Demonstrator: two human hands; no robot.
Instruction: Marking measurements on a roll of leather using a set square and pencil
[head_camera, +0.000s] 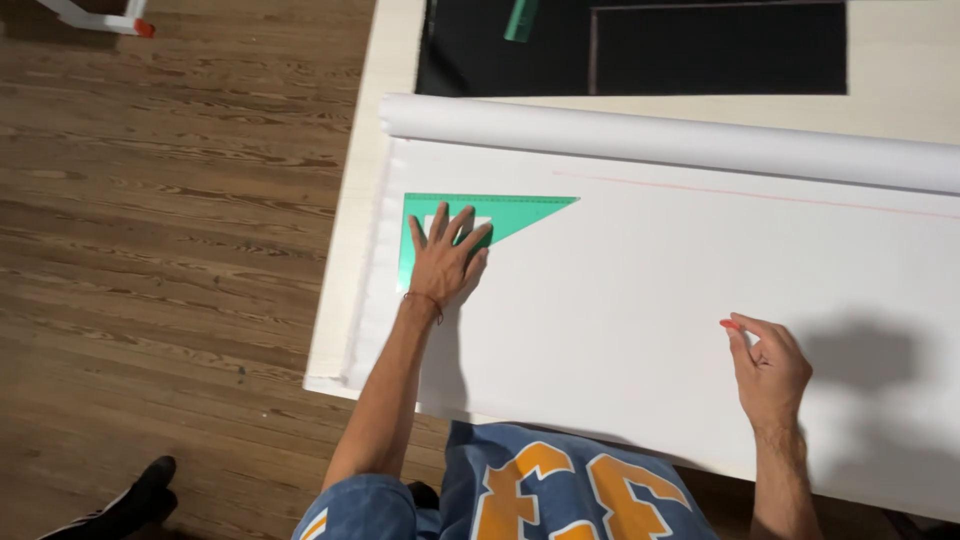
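Green plastic set square (520, 210), likely light, stiff and slippery, lay far-left on white paper (640, 320), pinned flat under splayed left hand (445, 262); right hand (768, 368) pinched a red marker (730, 325).

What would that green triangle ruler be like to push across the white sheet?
The green triangle ruler looks thin and flat, so it is probably light and fairly stiff. On the smooth white sheet it would likely slide easily; the left hand lies spread flat on it, perhaps for that reason. Lying flat, it seems unlikely to roll or tip.
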